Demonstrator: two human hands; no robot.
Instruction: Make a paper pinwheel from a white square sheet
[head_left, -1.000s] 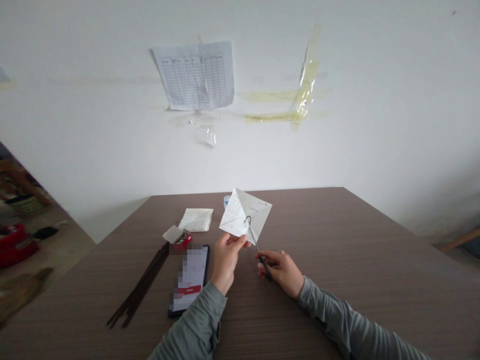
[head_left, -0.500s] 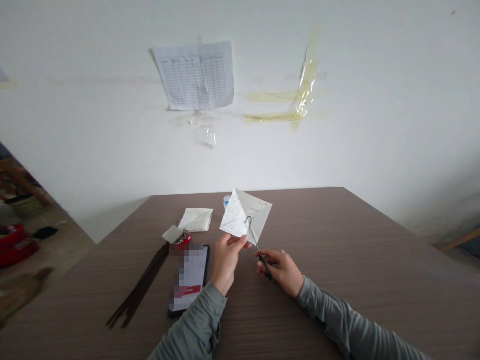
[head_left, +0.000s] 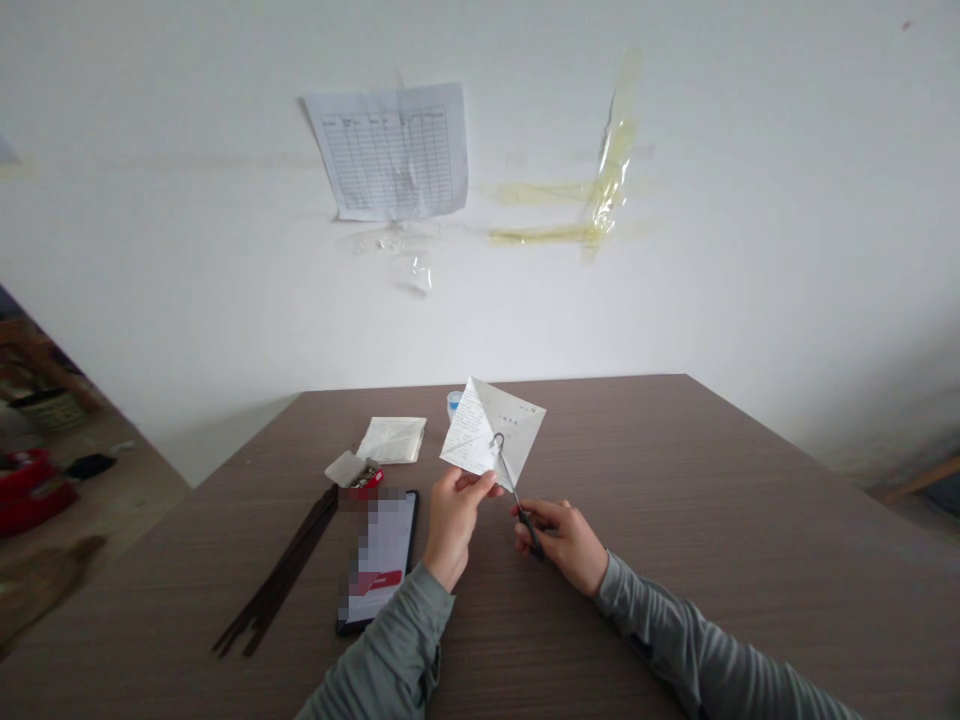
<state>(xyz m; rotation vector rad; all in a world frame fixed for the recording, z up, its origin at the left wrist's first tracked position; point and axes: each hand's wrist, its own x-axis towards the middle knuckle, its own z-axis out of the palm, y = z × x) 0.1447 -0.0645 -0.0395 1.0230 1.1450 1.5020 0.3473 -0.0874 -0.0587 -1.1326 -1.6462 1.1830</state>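
Just above the left hand (head_left: 454,520), pinched in its grip, stands folded paper (head_left: 474,432); right hand (head_left: 568,542) clasps scissors (head_left: 513,488).

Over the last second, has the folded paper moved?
No. The folded paper, pinched by the left hand, keeps its place against the far edge of the table and the phone.

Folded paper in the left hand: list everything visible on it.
The paper is white, thin, folded into a rough diamond with a crease down it; faint writing shows, too small to read. It is held upright above the table, one corner down, pinched at that lower corner by the left hand. A thin metal tool with a dark grip, held in the right hand, reaches up across its lower part, tip near its middle.
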